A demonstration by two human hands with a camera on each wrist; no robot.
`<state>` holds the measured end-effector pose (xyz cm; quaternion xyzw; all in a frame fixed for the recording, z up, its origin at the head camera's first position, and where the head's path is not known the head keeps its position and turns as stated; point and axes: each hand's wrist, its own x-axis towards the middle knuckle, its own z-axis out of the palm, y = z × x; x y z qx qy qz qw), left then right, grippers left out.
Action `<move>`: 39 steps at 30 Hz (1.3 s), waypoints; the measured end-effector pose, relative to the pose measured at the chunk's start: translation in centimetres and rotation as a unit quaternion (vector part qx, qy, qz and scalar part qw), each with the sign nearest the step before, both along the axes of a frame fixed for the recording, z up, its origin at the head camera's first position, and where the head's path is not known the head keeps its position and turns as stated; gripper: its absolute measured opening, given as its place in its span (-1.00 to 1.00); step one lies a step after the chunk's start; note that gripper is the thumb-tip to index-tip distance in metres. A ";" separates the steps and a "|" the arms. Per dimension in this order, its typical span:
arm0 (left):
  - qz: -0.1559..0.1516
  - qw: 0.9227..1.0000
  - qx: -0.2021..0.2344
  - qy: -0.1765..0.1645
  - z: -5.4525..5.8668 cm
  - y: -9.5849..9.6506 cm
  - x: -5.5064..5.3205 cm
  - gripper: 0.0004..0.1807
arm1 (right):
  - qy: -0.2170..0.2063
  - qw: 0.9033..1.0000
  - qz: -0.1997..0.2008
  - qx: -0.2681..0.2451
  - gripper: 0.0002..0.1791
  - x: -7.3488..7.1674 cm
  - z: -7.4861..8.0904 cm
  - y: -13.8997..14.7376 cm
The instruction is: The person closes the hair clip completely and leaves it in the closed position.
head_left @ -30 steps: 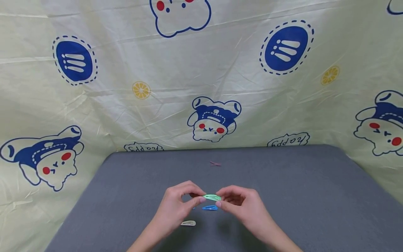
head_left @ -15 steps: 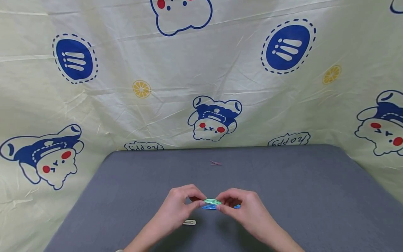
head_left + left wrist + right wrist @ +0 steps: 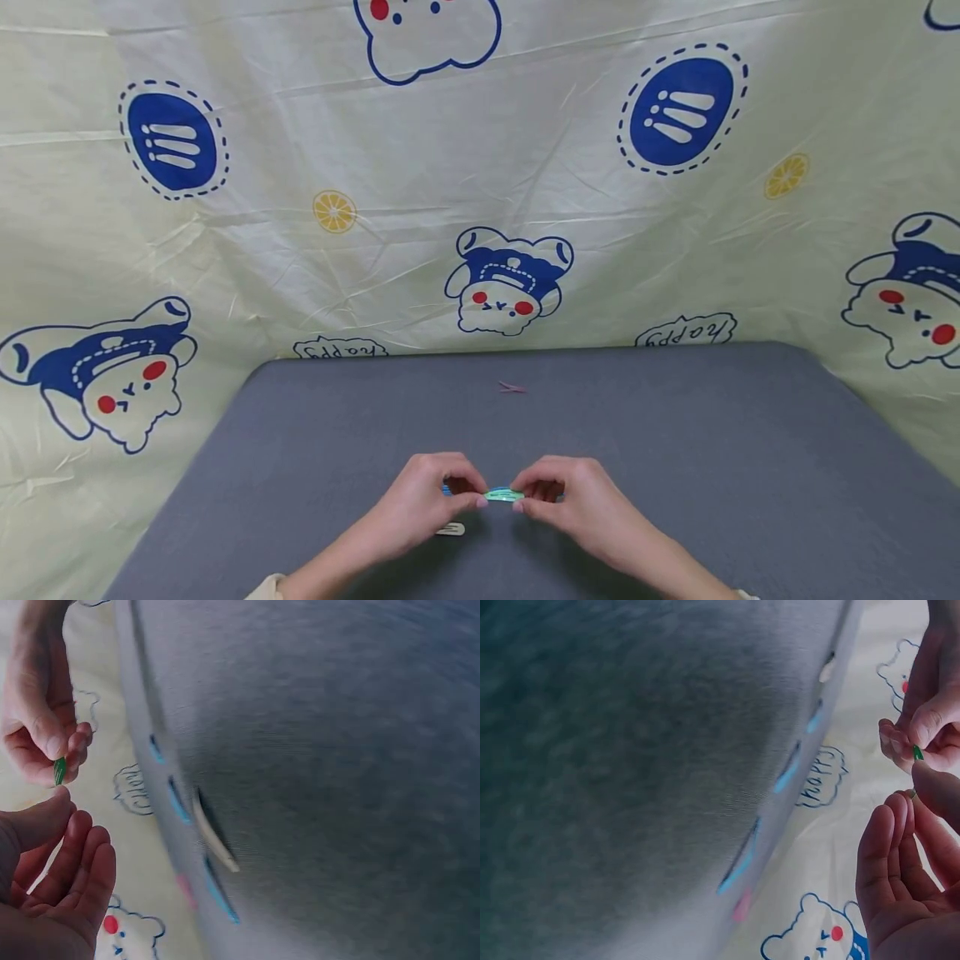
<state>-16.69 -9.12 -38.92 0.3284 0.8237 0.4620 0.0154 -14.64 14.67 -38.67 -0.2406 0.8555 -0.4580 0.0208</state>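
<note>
A green snap hair clip (image 3: 504, 495) is held up lengthwise between my two hands, over the table's near middle. My left hand (image 3: 435, 498) pinches its left end between thumb and forefinger, while my right hand (image 3: 564, 496) pinches the right end the same way. Both wrist views show only a sliver of the green clip (image 3: 59, 771) between the fingertips. Blue hair clips (image 3: 178, 801) lie on the table behind the hands, mostly hidden in the head view. A cream hair clip (image 3: 452, 529) rests below my left hand.
The dark grey cloth-covered table (image 3: 337, 417) spreads around the hands. Far back on it lies a small pinkish clip (image 3: 512, 387). A pale printed sheet (image 3: 405, 167) hangs behind the table.
Both hands have come lower and nearer with the green hair clip, which now overlaps the blue clip behind it in the head view. Both keep their pinch.
</note>
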 end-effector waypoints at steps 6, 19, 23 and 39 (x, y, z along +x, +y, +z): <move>-0.002 0.999 -0.016 -0.046 -1.1 0.0 -0.5 -0.91 | -0.019 0.999 0.020 0.022 -0.94 -0.5 -0.8 -0.1; -0.017 0.997 -0.049 -0.065 -2.7 0.0 -0.9 -0.93 | -0.018 0.996 0.057 0.064 -0.89 -1.5 -1.9 -0.7; -0.019 0.997 -0.055 -0.054 -3.0 0.1 -0.9 -0.92 | -0.034 0.995 0.062 0.069 -0.90 -1.7 -2.0 -0.7; -0.006 0.996 -0.088 -0.024 -3.5 0.4 -0.7 -0.90 | -0.089 0.990 0.078 0.081 -0.93 -2.3 -2.5 -0.6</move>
